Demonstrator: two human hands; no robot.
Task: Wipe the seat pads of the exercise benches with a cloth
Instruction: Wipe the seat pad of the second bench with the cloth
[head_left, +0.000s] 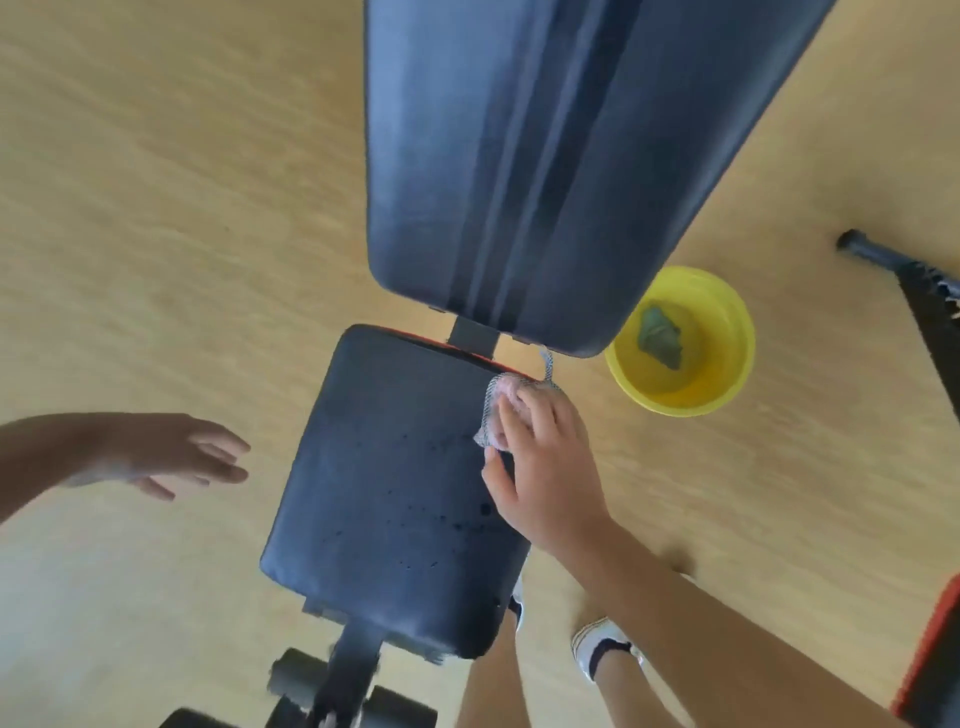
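A black seat pad of an exercise bench lies below me, speckled with dark wet drops. Its long black back pad stretches away at the top. My right hand presses a pinkish cloth wrapped in grey mesh onto the seat pad's far right corner. To the left of the seat, my left hand hovers over the floor, fingers apart and holding nothing.
A yellow bucket with water and a green cloth stands on the wooden floor right of the bench. Black foam rollers sit at the bench's near end. My feet stand beside it. Another bench's edge shows at the right.
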